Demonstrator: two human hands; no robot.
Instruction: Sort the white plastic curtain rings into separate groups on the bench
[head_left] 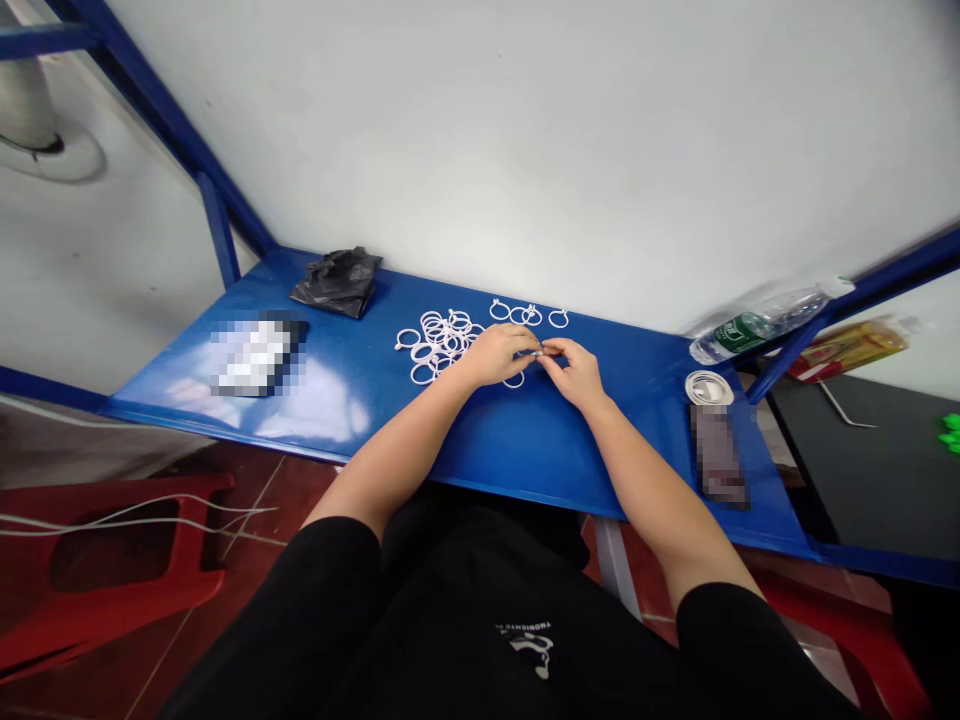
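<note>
one ring [539, 352] pinched between left hand [499, 353] and right hand [576, 372].

Blue table [360, 390] with white rings [439, 340], black bag [337, 282], water bottle [757, 325], coiled cable [709, 387]

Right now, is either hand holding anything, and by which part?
Left hand and right hand pinch what looks like one small white ring between their fingertips, one from each side; the exact spot is too small to tell.
</note>
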